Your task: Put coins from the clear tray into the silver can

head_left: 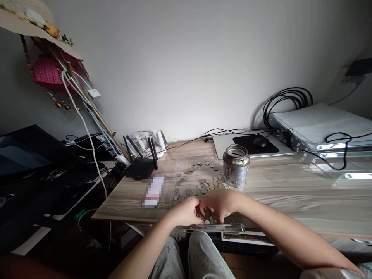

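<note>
Two hands [188, 212] [220, 203], scattered coins [202, 181] — tin [236, 167], print [240, 179] illegible

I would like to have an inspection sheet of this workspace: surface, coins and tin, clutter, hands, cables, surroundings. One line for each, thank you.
Surface: wood-grain desk set against a wall.
Job's things: loose coins spread in a clear plastic tray; metal tin with slotted lid, upright, to its right.
Clutter: black router, pixelated item, mouse on black mouse pad.
Hands: left hand and right hand close together, fingers down among coins at the tray's near end; any grip is hidden.
Cables: coiled black cable at right; white cable hanging at left.
Surroundings: pink woven item hanging at left.
</note>
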`<move>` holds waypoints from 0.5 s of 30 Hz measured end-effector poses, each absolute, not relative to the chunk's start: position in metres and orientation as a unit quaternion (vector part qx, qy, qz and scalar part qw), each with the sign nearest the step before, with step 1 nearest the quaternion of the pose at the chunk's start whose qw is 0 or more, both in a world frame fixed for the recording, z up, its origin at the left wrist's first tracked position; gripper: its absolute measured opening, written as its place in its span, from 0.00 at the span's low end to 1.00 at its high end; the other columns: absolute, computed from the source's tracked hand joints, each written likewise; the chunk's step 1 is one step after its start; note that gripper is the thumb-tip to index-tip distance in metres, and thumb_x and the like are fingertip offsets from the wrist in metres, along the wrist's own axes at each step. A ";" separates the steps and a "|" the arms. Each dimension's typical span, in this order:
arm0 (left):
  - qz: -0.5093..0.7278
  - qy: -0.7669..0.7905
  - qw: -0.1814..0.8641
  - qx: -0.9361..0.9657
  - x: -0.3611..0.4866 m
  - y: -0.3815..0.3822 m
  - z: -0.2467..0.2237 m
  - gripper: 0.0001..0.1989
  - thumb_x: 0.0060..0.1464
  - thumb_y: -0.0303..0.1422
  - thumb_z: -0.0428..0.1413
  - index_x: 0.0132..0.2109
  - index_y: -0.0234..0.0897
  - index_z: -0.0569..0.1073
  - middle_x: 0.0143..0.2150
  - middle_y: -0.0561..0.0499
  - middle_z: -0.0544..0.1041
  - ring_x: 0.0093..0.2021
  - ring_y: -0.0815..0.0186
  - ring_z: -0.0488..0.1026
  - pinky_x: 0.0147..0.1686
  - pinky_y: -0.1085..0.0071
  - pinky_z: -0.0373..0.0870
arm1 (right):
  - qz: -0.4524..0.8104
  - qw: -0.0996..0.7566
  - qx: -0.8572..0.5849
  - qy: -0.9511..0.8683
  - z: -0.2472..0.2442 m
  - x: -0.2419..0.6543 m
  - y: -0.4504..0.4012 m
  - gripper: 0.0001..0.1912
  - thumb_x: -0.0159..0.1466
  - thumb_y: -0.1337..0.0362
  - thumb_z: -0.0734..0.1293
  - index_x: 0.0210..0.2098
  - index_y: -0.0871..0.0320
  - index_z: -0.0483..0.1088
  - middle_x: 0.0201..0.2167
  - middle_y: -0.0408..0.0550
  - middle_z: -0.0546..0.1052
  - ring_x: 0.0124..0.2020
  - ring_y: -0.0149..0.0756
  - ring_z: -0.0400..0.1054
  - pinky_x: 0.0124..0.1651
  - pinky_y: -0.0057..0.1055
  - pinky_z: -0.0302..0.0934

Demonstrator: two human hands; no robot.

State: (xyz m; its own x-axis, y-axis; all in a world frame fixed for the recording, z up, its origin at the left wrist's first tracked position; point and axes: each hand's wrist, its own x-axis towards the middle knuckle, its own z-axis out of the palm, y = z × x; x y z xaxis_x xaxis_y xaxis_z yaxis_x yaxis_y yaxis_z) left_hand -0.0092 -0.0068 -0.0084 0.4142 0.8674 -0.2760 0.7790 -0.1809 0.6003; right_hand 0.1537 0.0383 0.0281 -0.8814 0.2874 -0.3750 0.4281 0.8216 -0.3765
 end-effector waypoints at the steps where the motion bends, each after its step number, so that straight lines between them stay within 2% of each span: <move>1: 0.055 0.532 0.345 0.771 -0.009 -0.007 -0.009 0.12 0.36 0.33 0.59 0.32 0.35 0.72 0.27 0.53 0.69 0.25 0.70 0.64 0.22 0.76 0.58 | -0.236 0.156 0.182 0.942 0.028 0.153 0.039 0.20 0.40 0.73 0.71 0.34 0.58 0.73 0.21 0.37 0.70 0.20 0.25 0.59 0.22 0.23 0.48; 5: 0.031 0.530 0.329 0.781 -0.009 -0.008 -0.005 0.10 0.37 0.32 0.58 0.32 0.35 0.73 0.31 0.51 0.71 0.25 0.71 0.65 0.24 0.76 0.60 | -0.261 0.177 0.164 0.935 0.026 0.152 0.042 0.16 0.39 0.75 0.71 0.29 0.60 0.73 0.20 0.36 0.68 0.21 0.25 0.58 0.24 0.22 0.50; 9: 0.005 0.531 0.327 0.782 -0.006 -0.008 0.002 0.10 0.38 0.31 0.58 0.33 0.37 0.75 0.41 0.49 0.71 0.28 0.72 0.67 0.28 0.75 0.63 | -0.294 0.224 0.196 0.908 0.024 0.161 0.045 0.17 0.41 0.73 0.70 0.33 0.60 0.72 0.21 0.36 0.67 0.21 0.25 0.59 0.25 0.23 0.50; 12: -0.031 0.528 0.331 0.781 -0.004 -0.005 0.005 0.11 0.37 0.29 0.58 0.34 0.38 0.75 0.33 0.52 0.73 0.26 0.71 0.67 0.25 0.76 0.61 | -0.292 0.228 0.220 0.902 0.024 0.172 0.045 0.15 0.42 0.74 0.69 0.31 0.61 0.72 0.20 0.36 0.67 0.21 0.25 0.59 0.24 0.23 0.50; 15: -0.062 0.519 0.357 0.774 -0.002 0.001 0.005 0.13 0.36 0.25 0.56 0.35 0.38 0.74 0.26 0.55 0.73 0.22 0.71 0.65 0.21 0.75 0.58 | -0.246 0.248 0.231 0.908 0.027 0.176 0.042 0.12 0.40 0.76 0.68 0.26 0.62 0.72 0.15 0.35 0.62 0.19 0.26 0.57 0.22 0.23 0.48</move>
